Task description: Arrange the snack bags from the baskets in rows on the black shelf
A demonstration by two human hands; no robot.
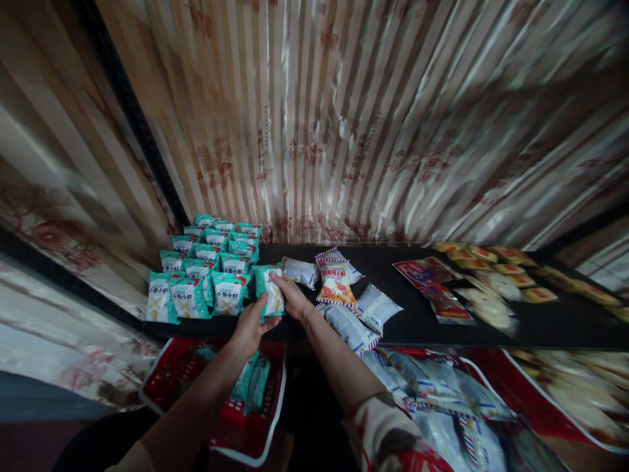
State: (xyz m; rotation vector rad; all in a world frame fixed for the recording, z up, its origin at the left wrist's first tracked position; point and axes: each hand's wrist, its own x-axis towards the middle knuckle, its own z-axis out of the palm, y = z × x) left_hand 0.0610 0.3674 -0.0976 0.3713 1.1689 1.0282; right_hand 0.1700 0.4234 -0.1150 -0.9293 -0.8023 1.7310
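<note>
Between my two hands is a teal and white snack bag (265, 288), held upright at the front edge of the black shelf (299, 324). My left hand (250, 324) grips its lower left side, and my right hand (293, 296) has the upper right side. Just left of it, similar teal bags (230, 294) stand in rows with their printed fronts facing me. To the right lie an orange and white snack bag (336, 282) and several silvery bags (377, 308), loosely heaped on the shelf.
Below the shelf sit a red basket (278, 400) with a few teal bags inside and another red basket (484, 377) heaped with silvery bags. Red packets (432, 282) and yellow packs (540, 294) lie farther right. A pleated, shiny curtain (314, 131) hangs behind; a dark post (132, 111) rises at left.
</note>
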